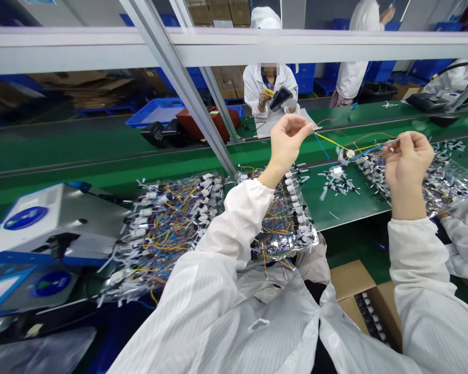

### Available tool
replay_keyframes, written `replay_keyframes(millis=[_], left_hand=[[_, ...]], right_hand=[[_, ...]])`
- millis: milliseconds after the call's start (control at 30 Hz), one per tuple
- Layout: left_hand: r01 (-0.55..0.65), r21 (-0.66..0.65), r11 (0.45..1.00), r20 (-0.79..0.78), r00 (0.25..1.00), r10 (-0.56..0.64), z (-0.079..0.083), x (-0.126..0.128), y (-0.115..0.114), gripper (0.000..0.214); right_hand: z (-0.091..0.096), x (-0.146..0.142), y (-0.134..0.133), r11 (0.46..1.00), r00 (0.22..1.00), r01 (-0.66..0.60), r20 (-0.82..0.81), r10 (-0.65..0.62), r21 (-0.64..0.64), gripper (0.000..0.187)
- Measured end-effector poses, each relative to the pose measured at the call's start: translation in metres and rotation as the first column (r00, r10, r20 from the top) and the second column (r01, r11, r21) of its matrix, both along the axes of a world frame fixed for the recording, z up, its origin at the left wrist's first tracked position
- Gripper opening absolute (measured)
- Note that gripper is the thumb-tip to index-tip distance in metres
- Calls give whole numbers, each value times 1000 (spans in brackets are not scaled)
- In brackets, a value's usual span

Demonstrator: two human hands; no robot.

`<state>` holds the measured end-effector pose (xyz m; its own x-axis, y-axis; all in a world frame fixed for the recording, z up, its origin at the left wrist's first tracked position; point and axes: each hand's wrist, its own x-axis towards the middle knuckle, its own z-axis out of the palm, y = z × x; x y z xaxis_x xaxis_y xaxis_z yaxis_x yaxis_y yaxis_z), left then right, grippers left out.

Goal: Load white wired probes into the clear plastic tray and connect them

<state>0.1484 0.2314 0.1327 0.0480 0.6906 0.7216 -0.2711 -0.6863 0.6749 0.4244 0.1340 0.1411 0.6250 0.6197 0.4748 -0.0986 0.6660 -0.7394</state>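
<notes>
**White striped smock sleeves (226, 234) in foreground; coloured wires (327, 142) drawn out between both hands**

The wire ends are held in a narrow pinch by the left hand (286, 143), thumb against forefinger. The right hand (407, 161) is curled narrowly on the wires, but its fingertips are largely hidden behind the hand, so the hold there is partly inferred. A small white connector (350, 154) is carried on the wires between the hands, nearer the right.

Risk judged: the fine wires could slip from either pinch under tension, be strained where they meet the connector, or snag on the loose white parts (337, 182) on the green conveyor belt (345, 205) below the grip.

Foil bags of wired parts (284, 218) are seen nearer the body. Wire routing through the connector cannot be made out. A cardboard box (354, 280) below the right forearm is partly hidden.
</notes>
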Motion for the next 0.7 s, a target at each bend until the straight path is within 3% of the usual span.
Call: replay_keyframes(millis=[167, 333, 533, 700], left_hand=[[33, -38, 999, 34, 999, -32, 2, -7, 2, 41], [26, -93, 995, 94, 995, -17, 5, -15, -1, 42], [-45, -95, 994, -44, 998, 41, 16, -44, -9, 44], [-88, -71, 994, -119, 990, 79, 26, -73, -7, 50]], right_hand=[[-4, -3, 1, 999, 998, -8, 57, 10, -32, 16], [-24, -2, 6, 995, 991, -1, 135, 14, -96, 21], [-64, 9, 13, 974, 941, 104, 336, -32, -200, 23], [-110, 13, 29, 947, 928, 74, 370, 50, -314, 21]])
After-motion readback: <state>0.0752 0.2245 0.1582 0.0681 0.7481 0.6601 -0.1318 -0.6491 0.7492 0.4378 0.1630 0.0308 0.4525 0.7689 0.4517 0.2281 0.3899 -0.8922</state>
